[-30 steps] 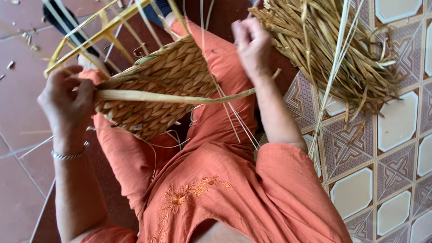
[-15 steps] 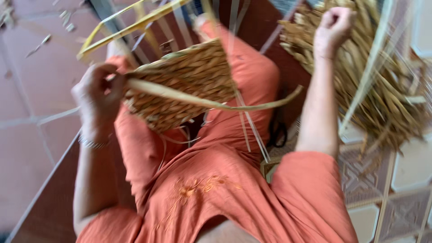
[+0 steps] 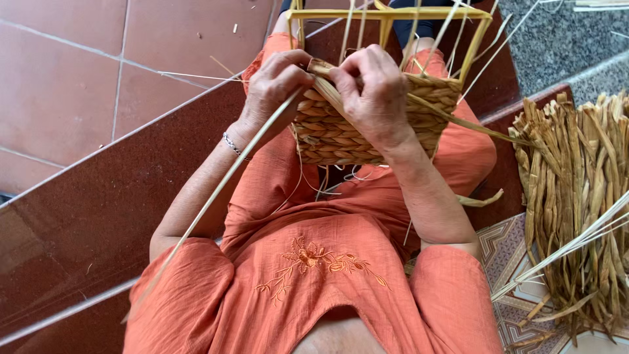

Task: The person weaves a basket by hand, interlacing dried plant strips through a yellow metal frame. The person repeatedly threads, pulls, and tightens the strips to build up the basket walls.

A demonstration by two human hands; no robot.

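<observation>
Head view: a half-woven basket (image 3: 367,124) of dried, flat plant strands rests on the person's lap, built around a yellow frame (image 3: 386,13) whose uprights stand above the weave. The left hand (image 3: 275,85) is closed, pinching a long pale strand (image 3: 216,196) that runs down across the forearm. The right hand (image 3: 373,92) grips the weave's top edge, fingers curled. A bundle of dried strands (image 3: 576,196) lies on the floor to the right.

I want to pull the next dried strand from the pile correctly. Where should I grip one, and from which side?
Probably near the upper ends of the dried strand pile, reaching from its left side: the strands lie lengthwise, tips fanned apart there, nearest the right hand.
</observation>
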